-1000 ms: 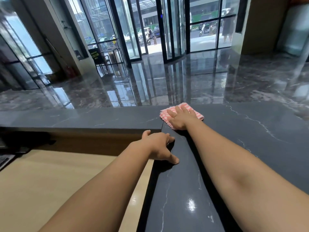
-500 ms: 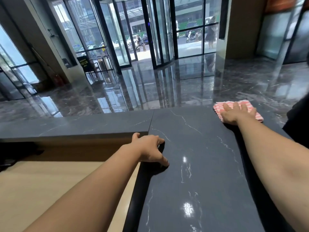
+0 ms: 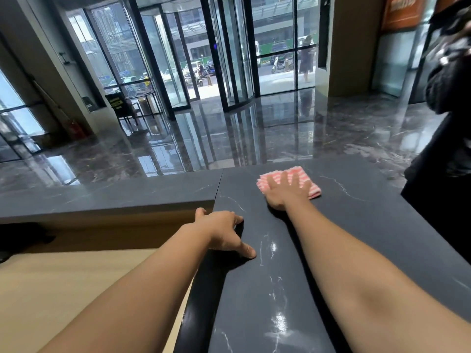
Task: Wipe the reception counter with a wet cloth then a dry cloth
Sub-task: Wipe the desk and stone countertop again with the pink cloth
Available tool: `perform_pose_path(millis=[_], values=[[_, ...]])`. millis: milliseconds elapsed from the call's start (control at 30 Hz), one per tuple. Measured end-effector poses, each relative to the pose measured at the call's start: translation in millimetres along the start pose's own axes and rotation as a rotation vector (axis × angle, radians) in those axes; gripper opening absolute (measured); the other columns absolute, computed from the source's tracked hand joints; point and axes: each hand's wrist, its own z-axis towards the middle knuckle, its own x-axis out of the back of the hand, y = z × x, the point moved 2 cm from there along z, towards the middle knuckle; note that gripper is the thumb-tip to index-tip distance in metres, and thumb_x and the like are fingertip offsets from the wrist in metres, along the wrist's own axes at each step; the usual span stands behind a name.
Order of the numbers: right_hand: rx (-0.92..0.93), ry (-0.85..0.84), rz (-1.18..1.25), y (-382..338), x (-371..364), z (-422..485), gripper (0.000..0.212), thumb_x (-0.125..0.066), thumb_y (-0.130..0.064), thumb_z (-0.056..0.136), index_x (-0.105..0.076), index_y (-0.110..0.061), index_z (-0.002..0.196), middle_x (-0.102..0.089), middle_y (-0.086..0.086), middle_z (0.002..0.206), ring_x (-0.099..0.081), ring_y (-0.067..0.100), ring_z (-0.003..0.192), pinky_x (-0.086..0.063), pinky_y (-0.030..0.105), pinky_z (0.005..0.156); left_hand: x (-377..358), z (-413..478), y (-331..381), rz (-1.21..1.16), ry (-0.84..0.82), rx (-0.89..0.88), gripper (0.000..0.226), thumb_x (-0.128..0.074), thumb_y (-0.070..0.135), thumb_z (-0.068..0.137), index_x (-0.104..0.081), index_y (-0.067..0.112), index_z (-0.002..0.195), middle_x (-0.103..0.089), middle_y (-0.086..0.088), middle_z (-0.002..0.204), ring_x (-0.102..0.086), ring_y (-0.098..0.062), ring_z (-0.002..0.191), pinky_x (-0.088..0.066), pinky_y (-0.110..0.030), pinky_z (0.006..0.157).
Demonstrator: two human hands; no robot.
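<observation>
The right hand (image 3: 285, 193) lay flat, fingers spread and released, pressing the pink striped cloth (image 3: 314, 190) onto the counter (image 3: 362, 225) near its far edge. Bare dark top stretched to the cloth's left as far as the seam, and to its right and near side. The left hand (image 3: 224, 234) rested on the counter's left edge, fingers loosely bent, grasping nothing. The veined stone shone. Beyond lay a glossy lobby floor (image 3: 254, 138) and glass doors (image 3: 204, 59).
</observation>
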Motion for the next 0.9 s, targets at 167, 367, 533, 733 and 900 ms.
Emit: perform_pose_path(millis=[167,367,533,733,900], values=[[0.185,-0.058,-0.039,-41.2,-11.2,-5.8,0.058,-0.015,-0.053,0.102,0.001,-0.037,0.155,0.015,0.004,0.162,0.015,0.033,0.148,0.01,0.061,0.113,-1.8,2.0,7.0,-0.003,-0.001,0.054,0.1,-0.062,0.083,0.06,-0.041,0.028,0.142,-0.052,0.008,0.137,-0.042,-0.022,0.131,-0.012,-0.049,0.11],[0.116,0.002,-0.016,2.4,-0.1,3.0,0.055,-0.012,-0.052,0.102,-0.003,-0.038,0.154,0.009,0.002,0.164,0.01,0.029,0.149,0.005,0.057,0.115,0.0,6.4,9.8,0.011,-0.013,0.065,0.096,-0.064,0.083,0.058,-0.048,0.029,0.136,-0.057,0.01,0.128,-0.045,-0.021,0.125,-0.016,-0.048,0.105],[-0.085,0.062,-0.025,74.3,13.7,9.1,0.056,-0.011,-0.053,0.101,-0.002,-0.039,0.155,0.009,0.001,0.164,0.01,0.029,0.15,0.003,0.058,0.116,-0.9,8.2,9.8,0.038,-0.002,0.067,0.101,-0.062,0.084,0.056,-0.047,0.026,0.137,-0.057,0.008,0.13,-0.045,-0.023,0.127,-0.014,-0.05,0.107],[-0.258,0.089,-0.003,130.3,22.7,-0.3,0.057,-0.014,-0.051,0.101,-0.002,-0.037,0.155,0.01,0.003,0.163,0.012,0.031,0.149,0.004,0.057,0.117,-5.4,6.0,7.4,0.032,0.011,0.056,0.105,-0.059,0.086,0.057,-0.041,0.026,0.142,-0.052,0.007,0.136,-0.042,-0.025,0.132,-0.008,-0.053,0.109],[-0.326,0.091,0.016,116.1,14.4,-17.2,0.057,-0.015,-0.048,0.101,0.001,-0.036,0.155,0.013,0.005,0.163,0.014,0.035,0.148,0.006,0.057,0.116,-11.1,-3.9,7.7,0.043,0.078,-0.013,0.098,-0.053,0.083,0.068,-0.036,0.025,0.145,-0.046,0.005,0.143,-0.038,-0.023,0.136,-0.002,-0.057,0.113]])
